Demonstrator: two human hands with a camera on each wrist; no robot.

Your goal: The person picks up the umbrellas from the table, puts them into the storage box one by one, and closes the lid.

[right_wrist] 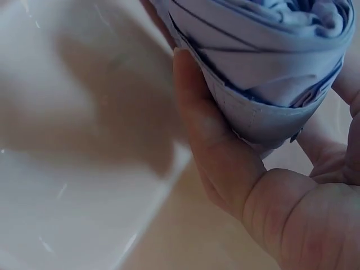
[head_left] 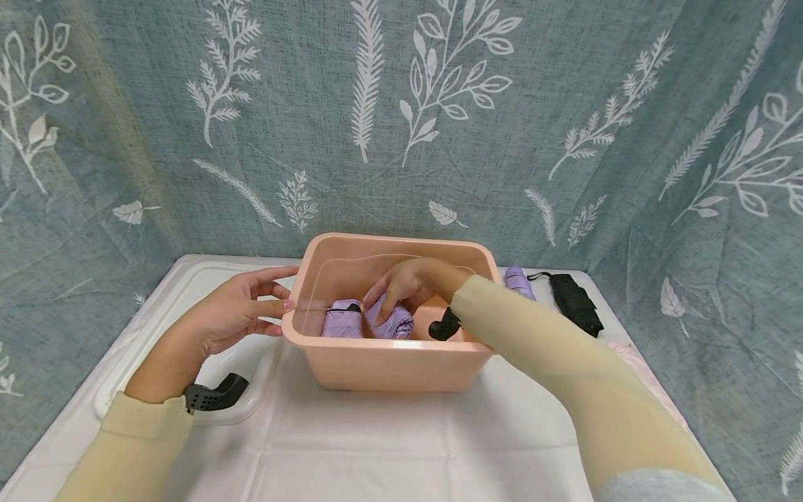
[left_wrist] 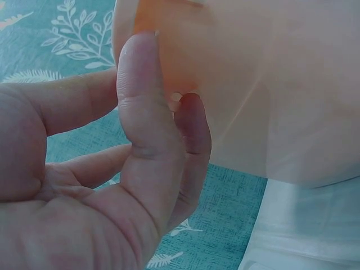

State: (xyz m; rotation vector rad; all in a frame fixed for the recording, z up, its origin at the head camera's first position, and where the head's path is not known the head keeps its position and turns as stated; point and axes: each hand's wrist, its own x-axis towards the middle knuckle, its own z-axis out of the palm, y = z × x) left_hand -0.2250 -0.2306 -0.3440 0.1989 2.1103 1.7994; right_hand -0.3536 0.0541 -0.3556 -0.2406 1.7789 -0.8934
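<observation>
An orange-pink plastic bin stands on the table. At its left side, my left hand holds the rim, thumb on the edge and fingers spread along the outside. The left wrist view also shows this hand against the bin wall. Inside the bin, my right hand grips a rolled purple folding umbrella from above. In the right wrist view, thumb and fingers wrap the umbrella, its gathered fabric end showing. Another purple folding umbrella with a dark strap lies left of it in the bin.
Right of the bin lie a purple folding umbrella and a black one with a wrist loop. A white tray or lid lies on the left. Pink cloth sits at the right edge; a patterned teal curtain encloses the table.
</observation>
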